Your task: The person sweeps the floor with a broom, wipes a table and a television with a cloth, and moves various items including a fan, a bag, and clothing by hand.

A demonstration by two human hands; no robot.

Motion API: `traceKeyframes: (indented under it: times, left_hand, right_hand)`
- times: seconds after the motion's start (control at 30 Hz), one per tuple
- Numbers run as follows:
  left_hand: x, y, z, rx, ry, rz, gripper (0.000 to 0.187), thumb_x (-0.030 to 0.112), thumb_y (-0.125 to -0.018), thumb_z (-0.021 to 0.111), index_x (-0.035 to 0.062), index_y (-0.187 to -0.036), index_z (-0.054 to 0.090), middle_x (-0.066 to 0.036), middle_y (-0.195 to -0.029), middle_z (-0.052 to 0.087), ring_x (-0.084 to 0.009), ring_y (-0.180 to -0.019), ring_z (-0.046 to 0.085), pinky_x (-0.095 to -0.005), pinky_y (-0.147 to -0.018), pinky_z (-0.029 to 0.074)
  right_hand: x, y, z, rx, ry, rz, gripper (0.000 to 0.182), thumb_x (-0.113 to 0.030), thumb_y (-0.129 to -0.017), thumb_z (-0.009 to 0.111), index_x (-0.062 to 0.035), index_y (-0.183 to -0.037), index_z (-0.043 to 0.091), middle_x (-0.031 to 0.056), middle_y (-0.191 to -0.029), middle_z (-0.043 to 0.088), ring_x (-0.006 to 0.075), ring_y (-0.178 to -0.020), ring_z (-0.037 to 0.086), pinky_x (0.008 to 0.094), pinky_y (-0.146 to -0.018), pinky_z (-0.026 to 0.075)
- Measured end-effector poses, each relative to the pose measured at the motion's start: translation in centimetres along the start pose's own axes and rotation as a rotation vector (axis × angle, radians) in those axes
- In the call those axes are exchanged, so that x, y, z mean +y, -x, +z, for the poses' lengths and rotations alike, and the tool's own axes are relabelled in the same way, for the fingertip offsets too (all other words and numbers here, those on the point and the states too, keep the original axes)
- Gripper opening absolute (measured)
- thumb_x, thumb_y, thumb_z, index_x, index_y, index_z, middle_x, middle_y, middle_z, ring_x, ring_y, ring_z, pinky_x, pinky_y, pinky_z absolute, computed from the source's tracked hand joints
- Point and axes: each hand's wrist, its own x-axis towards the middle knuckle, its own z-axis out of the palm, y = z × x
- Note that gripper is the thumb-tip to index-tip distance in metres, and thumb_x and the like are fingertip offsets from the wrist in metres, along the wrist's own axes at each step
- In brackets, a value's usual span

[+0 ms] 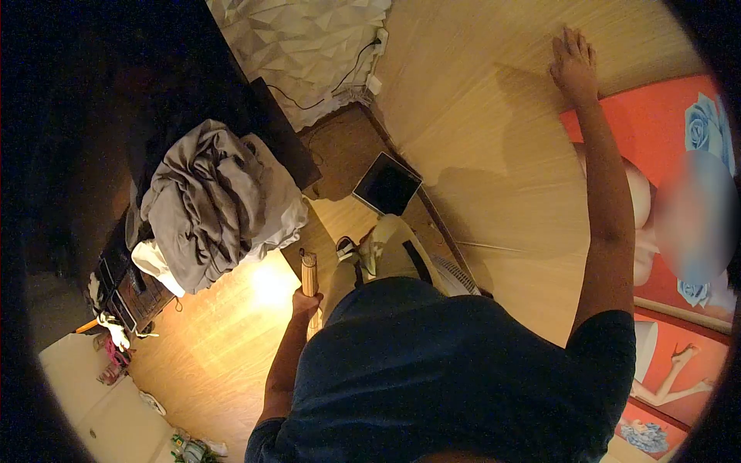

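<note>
My left hand [308,301] is wrapped round a pale, slatted wooden piece [309,272] that sticks up out of the fist. It looks like narrow strips lying together, and I cannot make out its exact kind. My right arm is stretched far out, and my right hand [575,68] rests against the wood-grained wall [494,116] with its fingers extended and holding nothing. Just beside that hand and forearm hangs a red picture panel [610,116] with blue roses.
To the left lies a heap of grey bedding [208,201] on a dark piece of furniture. A dark flat tablet-like thing [387,184] leans by the wall in front of my feet. A black cable [355,65] runs down the white textured wall [301,38].
</note>
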Motion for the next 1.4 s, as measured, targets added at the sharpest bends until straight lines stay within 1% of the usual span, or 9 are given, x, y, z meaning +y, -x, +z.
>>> traceKeyframes:
  times: [0.33, 0.43, 0.5, 0.67, 0.83, 0.87, 0.9, 1.2, 1.4]
  left_hand:
    - [-3.3, -3.1, 1.0, -0.117, 0.128, 0.027, 0.027, 0.016, -0.056, 0.062, -0.0009, -0.075, 0.054, -0.01, -0.066, 0.057, -0.0201, -0.06, 0.056, -0.0296, -0.056, 0.046]
    - [-1.9, -2.9, 1.1, -0.117, 0.183, 0.054, 0.026, 0.015, -0.056, 0.063, -0.0006, -0.074, 0.055, -0.01, -0.066, 0.057, -0.0197, -0.06, 0.056, -0.0294, -0.056, 0.046]
    - [-1.3, -2.6, 0.6, -0.113, 0.147, 0.038, 0.025, 0.015, -0.056, 0.063, -0.0006, -0.074, 0.055, -0.01, -0.066, 0.057, -0.0196, -0.061, 0.057, -0.0295, -0.056, 0.046]
    - [3.5, -0.4, -0.9, -0.099, 0.028, -0.053, 0.024, 0.015, -0.057, 0.063, -0.0003, -0.075, 0.055, -0.009, -0.065, 0.057, -0.0185, -0.06, 0.056, -0.029, -0.056, 0.045]
    - [-2.9, -3.2, 0.0, -0.166, 0.186, -0.035, 0.025, 0.017, -0.059, 0.064, -0.0008, -0.073, 0.055, -0.009, -0.064, 0.057, -0.0179, -0.058, 0.055, -0.0288, -0.055, 0.045]
    - [-3.0, -3.3, -0.1, -0.238, 0.281, -0.026, 0.026, 0.018, -0.06, 0.064, -0.0011, -0.073, 0.054, -0.009, -0.063, 0.057, -0.0177, -0.057, 0.055, -0.0288, -0.054, 0.045]
    - [-3.0, -3.2, 0.5, -0.12, 0.181, -0.022, 0.027, 0.021, -0.06, 0.065, -0.0013, -0.072, 0.054, -0.008, -0.062, 0.056, -0.0171, -0.055, 0.054, -0.0289, -0.052, 0.045]
    - [5.9, 1.1, -2.1, 0.012, 0.201, -0.078, 0.018, 0.014, -0.062, 0.062, -0.0013, -0.07, 0.055, -0.007, -0.063, 0.056, -0.016, -0.06, 0.055, -0.0272, -0.055, 0.044]
    - [1.9, -0.6, -2.5, 0.116, 0.285, -0.092, 0.016, 0.008, -0.06, 0.061, -0.0001, -0.073, 0.057, -0.003, -0.06, 0.053, -0.0137, -0.055, 0.05, -0.0268, -0.052, 0.041]
  right_hand:
    - [-1.1, 0.5, -1.9, 0.032, -0.046, 0.014, 0.05, -0.015, -0.069, 0.053, -0.0132, -0.118, 0.039, 0.0064, -0.133, 0.021, 0.0283, -0.122, 0.021, 0.0463, -0.097, 0.02]
    - [-1.6, 0.6, -4.9, -0.059, -0.173, 0.002, 0.053, -0.014, -0.067, 0.056, 0.0021, -0.115, 0.039, 0.0214, -0.131, 0.02, 0.0336, -0.122, 0.017, 0.0437, -0.099, 0.016]
    - [-1.4, 0.2, -4.0, -0.142, -0.191, 0.049, 0.056, -0.012, -0.066, 0.057, 0.0006, -0.117, 0.037, 0.0177, -0.135, 0.009, 0.0343, -0.124, 0.007, 0.0464, -0.1, 0.009]
    - [-1.9, 0.4, -5.4, -0.149, -0.27, 0.081, 0.057, -0.01, -0.066, 0.055, 0.0003, -0.119, 0.036, 0.0171, -0.135, 0.011, 0.034, -0.124, 0.008, 0.0453, -0.1, 0.01]
    - [-1.4, 0.4, -3.1, -0.087, -0.196, 0.045, 0.057, -0.011, -0.067, 0.055, -0.0021, -0.12, 0.036, 0.0148, -0.136, 0.008, 0.033, -0.125, 0.004, 0.0452, -0.101, 0.006]
    - [-1.2, 0.5, -2.0, -0.003, -0.176, 0.034, 0.054, -0.012, -0.068, 0.053, -0.0079, -0.119, 0.037, 0.0104, -0.135, 0.014, 0.0305, -0.124, 0.011, 0.0456, -0.099, 0.012]
    - [-1.1, 0.6, -0.9, 0.082, -0.154, 0.023, 0.051, -0.013, -0.069, 0.052, -0.0138, -0.119, 0.038, 0.006, -0.133, 0.021, 0.028, -0.122, 0.019, 0.046, -0.097, 0.019]
    - [-2.0, 0.6, -0.8, 0.074, -0.184, 0.1, 0.054, -0.008, -0.067, 0.049, -0.0155, -0.12, 0.038, 0.003, -0.134, 0.019, 0.0286, -0.124, 0.015, 0.0486, -0.098, 0.016]
    - [-2.8, 0.2, -2.9, -0.088, -0.123, 0.144, 0.056, -0.008, -0.066, 0.049, -0.0164, -0.12, 0.038, 0.0022, -0.136, 0.015, 0.0291, -0.125, 0.01, 0.0487, -0.099, 0.013]
